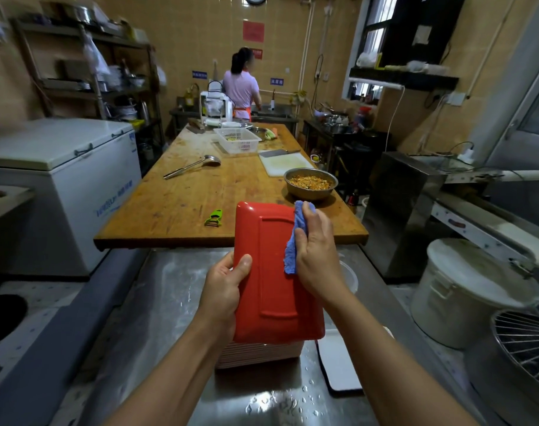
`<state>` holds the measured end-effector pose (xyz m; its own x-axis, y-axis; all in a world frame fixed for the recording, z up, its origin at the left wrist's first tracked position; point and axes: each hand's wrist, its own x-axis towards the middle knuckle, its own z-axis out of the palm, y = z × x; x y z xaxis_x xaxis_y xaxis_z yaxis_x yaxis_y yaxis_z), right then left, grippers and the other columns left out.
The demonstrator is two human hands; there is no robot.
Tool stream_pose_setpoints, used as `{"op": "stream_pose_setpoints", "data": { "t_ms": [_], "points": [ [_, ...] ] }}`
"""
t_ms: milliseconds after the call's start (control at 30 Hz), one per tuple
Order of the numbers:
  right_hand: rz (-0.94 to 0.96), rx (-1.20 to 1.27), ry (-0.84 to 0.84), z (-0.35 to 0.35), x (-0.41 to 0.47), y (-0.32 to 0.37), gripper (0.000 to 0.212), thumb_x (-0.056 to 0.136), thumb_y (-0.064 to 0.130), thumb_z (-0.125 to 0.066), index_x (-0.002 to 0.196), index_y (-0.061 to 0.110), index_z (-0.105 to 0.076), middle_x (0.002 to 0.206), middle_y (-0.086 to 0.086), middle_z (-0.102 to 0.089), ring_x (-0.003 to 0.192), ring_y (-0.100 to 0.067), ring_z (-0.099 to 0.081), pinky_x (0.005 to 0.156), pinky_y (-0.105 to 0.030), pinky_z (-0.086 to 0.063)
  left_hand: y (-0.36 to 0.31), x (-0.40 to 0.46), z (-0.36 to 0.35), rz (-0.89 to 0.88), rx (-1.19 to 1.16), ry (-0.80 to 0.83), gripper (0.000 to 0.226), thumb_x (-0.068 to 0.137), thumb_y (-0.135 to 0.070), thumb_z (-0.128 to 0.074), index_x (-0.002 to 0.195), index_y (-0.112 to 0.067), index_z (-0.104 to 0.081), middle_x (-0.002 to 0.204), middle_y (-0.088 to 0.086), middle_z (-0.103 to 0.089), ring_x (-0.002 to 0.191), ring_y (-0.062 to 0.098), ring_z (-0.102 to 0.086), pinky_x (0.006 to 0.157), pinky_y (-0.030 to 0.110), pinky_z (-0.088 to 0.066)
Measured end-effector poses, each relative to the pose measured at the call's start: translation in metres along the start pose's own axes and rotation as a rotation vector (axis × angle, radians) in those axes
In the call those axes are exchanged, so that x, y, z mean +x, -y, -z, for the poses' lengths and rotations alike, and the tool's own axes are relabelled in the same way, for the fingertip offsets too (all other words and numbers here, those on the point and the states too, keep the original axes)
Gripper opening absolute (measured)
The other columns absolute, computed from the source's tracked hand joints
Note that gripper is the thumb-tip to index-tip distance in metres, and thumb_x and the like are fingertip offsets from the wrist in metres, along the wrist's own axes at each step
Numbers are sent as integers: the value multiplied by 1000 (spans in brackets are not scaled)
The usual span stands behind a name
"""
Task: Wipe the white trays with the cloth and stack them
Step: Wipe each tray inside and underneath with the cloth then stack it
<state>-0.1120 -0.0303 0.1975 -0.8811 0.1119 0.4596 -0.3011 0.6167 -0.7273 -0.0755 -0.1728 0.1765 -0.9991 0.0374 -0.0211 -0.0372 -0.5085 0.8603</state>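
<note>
A rectangular tray point(268, 272) is raised in front of me with its red underside facing me. My left hand point(223, 290) grips its left edge, thumb on the red surface. My right hand point(315, 253) holds a blue cloth point(294, 241) and presses it against the tray's right edge. Below the tray sits a stack of trays point(259, 353) on the wet steel counter point(169, 302). A single white tray with a dark rim point(339, 367) lies flat to the right of the stack.
Beyond the counter stands a long wooden table point(200, 192) with a green peeler point(214, 218), a ladle point(191, 167), a steel bowl of food point(310, 182), a cutting board and a white basket. A person works at the far sink. A freezer point(62, 179) stands left, a white bucket point(465, 290) right.
</note>
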Motion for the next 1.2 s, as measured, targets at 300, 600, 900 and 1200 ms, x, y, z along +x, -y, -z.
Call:
{"op": "stream_pose_setpoints", "data": {
  "t_ms": [300, 600, 900, 1200],
  "points": [
    [-21, -141, 35, -7, -53, -15, 48, 99, 26, -40, 145, 31, -30, 144, 0, -31, 124, -19, -41, 95, -41, -46, 2, 17, -4, -38, -144, -176, 17, 97, -16, -47, 105, -13, -63, 80, 7, -74, 71, 22, -71, 59, 37, -57],
    [-389, 242, -202, -2, -49, -14, 46, 91, 32, -55, 136, 38, -45, 128, -2, -44, 99, -1, -48, 90, -18, -36, 13, 18, -33, -75, -264, -208, 16, 98, -18, -46, 105, -22, -60, 83, 1, -72, 71, 16, -70, 55, 34, -57],
    [-288, 551, -11, 54, -25, -41, 31, 83, 8, -68, 100, 34, -66, 88, 14, -73, 82, -4, -70, 68, -17, -55, -15, 19, 2, 217, -131, 166, 58, 77, -62, -45, 108, -21, -71, 105, 8, -71, 94, 24, -67, 84, 44, -52],
    [-213, 262, 156, 66, -13, -42, 38, 92, 16, -57, 130, 21, -56, 128, -3, -49, 114, -13, -52, 89, -16, -42, -29, 28, 13, 317, -160, 45, 27, 81, -33, -59, 83, -11, -74, 80, 6, -73, 68, 17, -70, 65, 35, -58]
  ]
}}
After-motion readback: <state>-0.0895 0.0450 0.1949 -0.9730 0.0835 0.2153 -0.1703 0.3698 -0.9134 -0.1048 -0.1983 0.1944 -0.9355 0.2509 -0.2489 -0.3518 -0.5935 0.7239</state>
